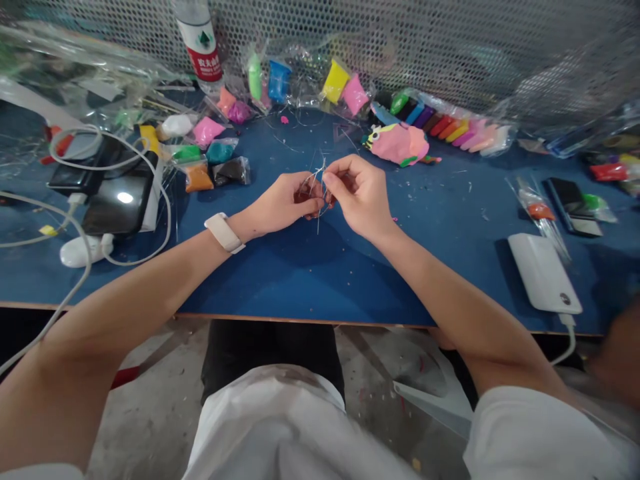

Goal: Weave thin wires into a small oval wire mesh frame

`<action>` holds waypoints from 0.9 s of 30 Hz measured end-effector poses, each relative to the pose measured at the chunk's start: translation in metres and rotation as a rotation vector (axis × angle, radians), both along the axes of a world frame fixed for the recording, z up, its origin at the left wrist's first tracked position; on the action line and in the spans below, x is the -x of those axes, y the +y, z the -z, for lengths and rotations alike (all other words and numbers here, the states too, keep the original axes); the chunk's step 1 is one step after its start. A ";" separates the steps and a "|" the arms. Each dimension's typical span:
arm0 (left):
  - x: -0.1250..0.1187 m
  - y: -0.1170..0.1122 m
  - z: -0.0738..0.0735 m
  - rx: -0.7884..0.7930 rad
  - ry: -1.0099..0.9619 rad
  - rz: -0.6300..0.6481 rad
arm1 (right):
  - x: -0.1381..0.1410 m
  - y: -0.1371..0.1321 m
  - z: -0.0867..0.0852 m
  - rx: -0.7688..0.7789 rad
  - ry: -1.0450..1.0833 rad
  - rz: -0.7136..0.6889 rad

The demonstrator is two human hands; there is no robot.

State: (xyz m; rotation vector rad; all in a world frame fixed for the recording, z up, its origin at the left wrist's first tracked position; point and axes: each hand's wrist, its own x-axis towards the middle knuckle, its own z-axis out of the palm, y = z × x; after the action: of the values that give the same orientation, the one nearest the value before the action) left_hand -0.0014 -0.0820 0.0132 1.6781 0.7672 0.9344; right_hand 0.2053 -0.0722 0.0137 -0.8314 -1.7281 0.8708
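Note:
Thin silvery wire (319, 175), bent and crossed over itself, is held between my two hands above the middle of the blue table. My left hand (293, 199) wears a white wristband and curls its fingers round the lower left of the wire. With thumb and forefinger, my right hand (359, 193) pinches the wire's upper right side. Loose ends stick out above and below the fingers. The inner part of the wire is partly hidden by the fingertips. To the right behind my hands lies a pink clay figure (397, 143) with yellow and green parts.
Packets of coloured clay (279, 81) line the mesh panel (425, 40), near a water bottle (199, 50). Left are a black phone (120, 197) and looping white cables (167, 220). Right, a white power bank (544, 272) lies near the table edge. Part of another person (620, 360) shows at far right.

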 end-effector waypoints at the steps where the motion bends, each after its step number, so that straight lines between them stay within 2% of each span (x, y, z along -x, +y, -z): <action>1: 0.000 0.000 -0.001 -0.005 0.007 -0.001 | 0.000 -0.001 -0.001 0.001 -0.004 -0.001; 9: 0.000 -0.003 -0.005 0.029 0.021 -0.010 | -0.002 0.000 -0.002 0.013 -0.044 -0.022; 18: -0.001 0.001 0.002 -0.053 0.067 -0.055 | -0.003 0.004 0.002 0.060 -0.051 -0.035; 27: -0.007 -0.007 0.005 -0.086 0.032 -0.143 | 0.000 0.002 -0.002 0.057 -0.011 -0.024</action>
State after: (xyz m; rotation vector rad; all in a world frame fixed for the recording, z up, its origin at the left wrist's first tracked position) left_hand 0.0057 -0.0893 0.0082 1.7341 0.8883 1.0547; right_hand 0.2053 -0.0704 0.0157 -0.8560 -1.7326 0.9362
